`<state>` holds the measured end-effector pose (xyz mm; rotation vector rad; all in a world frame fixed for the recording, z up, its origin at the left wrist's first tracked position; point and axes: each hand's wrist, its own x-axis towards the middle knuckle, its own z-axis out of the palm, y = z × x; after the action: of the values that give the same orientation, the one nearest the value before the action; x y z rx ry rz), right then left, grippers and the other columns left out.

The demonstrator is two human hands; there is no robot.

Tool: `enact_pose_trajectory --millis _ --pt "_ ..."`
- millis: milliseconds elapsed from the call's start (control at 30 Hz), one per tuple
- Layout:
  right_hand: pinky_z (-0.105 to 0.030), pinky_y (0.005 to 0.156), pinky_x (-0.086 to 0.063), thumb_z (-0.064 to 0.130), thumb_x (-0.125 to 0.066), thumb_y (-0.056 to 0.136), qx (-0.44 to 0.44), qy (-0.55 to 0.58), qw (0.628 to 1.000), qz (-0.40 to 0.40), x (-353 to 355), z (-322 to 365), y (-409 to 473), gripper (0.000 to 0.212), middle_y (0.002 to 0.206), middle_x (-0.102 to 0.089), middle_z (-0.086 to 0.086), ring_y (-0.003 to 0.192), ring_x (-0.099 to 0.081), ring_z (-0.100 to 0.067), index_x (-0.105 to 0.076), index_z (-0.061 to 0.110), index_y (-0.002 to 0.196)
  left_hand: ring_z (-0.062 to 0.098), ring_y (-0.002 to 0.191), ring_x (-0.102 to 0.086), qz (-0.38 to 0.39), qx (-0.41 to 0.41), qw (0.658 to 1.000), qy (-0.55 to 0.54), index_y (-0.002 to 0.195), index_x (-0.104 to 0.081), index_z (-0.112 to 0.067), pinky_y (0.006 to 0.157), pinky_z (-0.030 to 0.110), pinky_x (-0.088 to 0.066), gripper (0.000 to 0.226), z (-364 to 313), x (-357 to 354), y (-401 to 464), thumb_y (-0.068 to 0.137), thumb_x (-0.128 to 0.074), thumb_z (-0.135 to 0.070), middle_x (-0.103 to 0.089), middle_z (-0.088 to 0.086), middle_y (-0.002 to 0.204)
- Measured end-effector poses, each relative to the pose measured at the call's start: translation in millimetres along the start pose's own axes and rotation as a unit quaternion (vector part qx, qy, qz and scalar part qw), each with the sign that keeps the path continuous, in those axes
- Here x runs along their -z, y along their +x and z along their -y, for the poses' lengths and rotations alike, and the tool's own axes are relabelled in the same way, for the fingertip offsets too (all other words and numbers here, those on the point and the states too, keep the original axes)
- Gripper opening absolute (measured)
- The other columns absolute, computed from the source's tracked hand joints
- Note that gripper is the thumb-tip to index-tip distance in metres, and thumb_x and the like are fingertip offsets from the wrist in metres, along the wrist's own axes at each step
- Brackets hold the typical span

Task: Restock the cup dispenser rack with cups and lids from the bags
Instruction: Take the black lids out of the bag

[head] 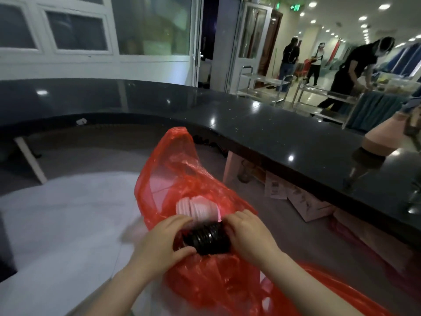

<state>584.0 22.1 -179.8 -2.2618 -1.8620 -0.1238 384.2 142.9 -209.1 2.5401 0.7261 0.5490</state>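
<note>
Over the floor behind the dark counter (262,124), head view: left hand (159,242) and right hand (248,233) each curl round an end of a black lid stack (206,238), at the mouth of the red bag (182,179); white lids (197,207) sit inside it. Step looks like pulling lids out; next, lift the stack clear and carry it to the rack, which isn't in view.
</note>
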Motion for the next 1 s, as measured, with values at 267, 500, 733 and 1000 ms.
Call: enact_pose_trajectory --millis 267,500,733,1000 --pt "-0.038 0.09 -0.045 0.059 -0.057 0.081 -0.078 0.075 0.992 0.062 -11 41 7 0.073 0.127 -0.052 -0.006 0.113 -0.051 -0.032 -0.032 0.023 0.139 0.005 0.121 -0.048 -0.045 0.133 0.99 -0.01 0.136 -0.043 -0.027 0.1 0.019 -0.037 0.068 -4 1 -36 0.078 -0.07 -0.05 -0.049 -0.011 0.133" --pt "-0.038 0.097 -0.043 0.049 -0.073 0.074 -0.096 0.133 0.984 0.063 -24 66 7 0.071 0.129 -0.036 -0.008 0.116 -0.044 -0.031 -0.038 0.023 0.13 0.007 0.113 -0.055 0.004 0.222 0.969 -0.108 0.14 -0.036 -0.032 0.092 0.016 -0.043 0.08 7 -17 -62 0.072 -0.079 -0.031 -0.054 -0.008 0.128" --pt "-0.032 0.091 -0.045 0.035 -0.07 0.08 -0.138 0.183 0.97 0.077 -31 70 4 0.049 0.128 -0.043 -0.009 0.111 -0.053 -0.029 -0.048 0.022 0.122 0.021 0.094 -0.062 -0.016 0.299 0.89 -0.343 0.13 -0.041 -0.032 0.072 0.035 -0.057 0.079 1 -40 -53 0.068 -0.066 0.011 -0.059 0.011 0.11" --pt "-0.021 0.085 -0.044 0.029 -0.076 0.068 -0.126 0.244 0.959 0.076 -26 56 2 0.049 0.112 -0.064 0.004 0.105 -0.058 -0.013 -0.06 0.027 0.114 0.006 0.072 -0.061 -0.026 0.281 0.908 -0.31 0.113 -0.057 -0.026 0.058 0.018 -0.046 0.064 -4 -35 -30 0.07 -0.038 0.019 -0.064 -0.001 0.082"
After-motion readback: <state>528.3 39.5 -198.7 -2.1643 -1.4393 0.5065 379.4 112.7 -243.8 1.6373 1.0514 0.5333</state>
